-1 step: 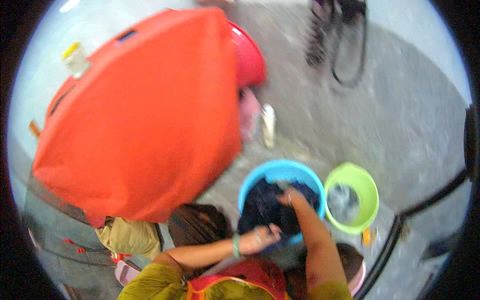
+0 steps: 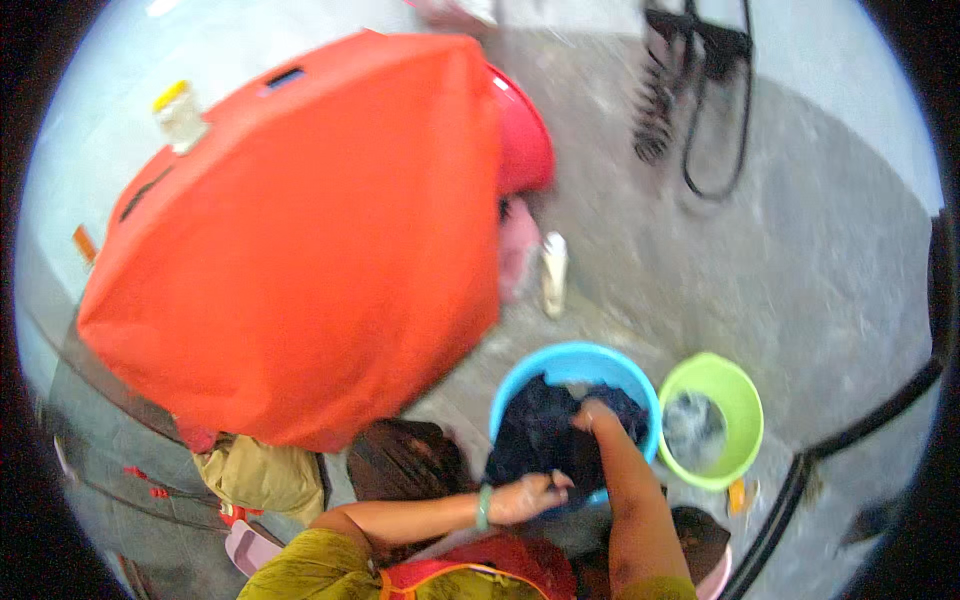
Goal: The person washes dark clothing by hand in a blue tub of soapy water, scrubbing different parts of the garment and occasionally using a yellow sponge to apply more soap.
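A light-blue basin (image 2: pixel 512 385) stands on the floor in front of me, filled with dark navy cloth (image 2: pixel 540 432). My left hand (image 2: pixel 527 497), with a pale green bangle at its wrist, is closed on a fold of this cloth at the near rim. Over the right part of the basin, my right hand (image 2: pixel 597 415) reaches down and is closed on the same cloth. Its fingertips are partly hidden in the folds. A lime-green bucket (image 2: pixel 745 430) with cloudy, foamy water (image 2: pixel 693 430) stands just right of the basin.
A large orange-red cover (image 2: pixel 310 250) drapes a bulky thing at the left. Behind it show a red tub (image 2: pixel 525 140) and pink cloth (image 2: pixel 517 245). A white bottle-like object (image 2: pixel 554 275) is on the floor. Black hose (image 2: pixel 745 130) hangs at the far wall; a dark bar (image 2: pixel 860 415) runs along the right.
The whole scene has shifted slightly down and right in the view. Both hands stay on the dark cloth, with little visible movement relative to the basin.
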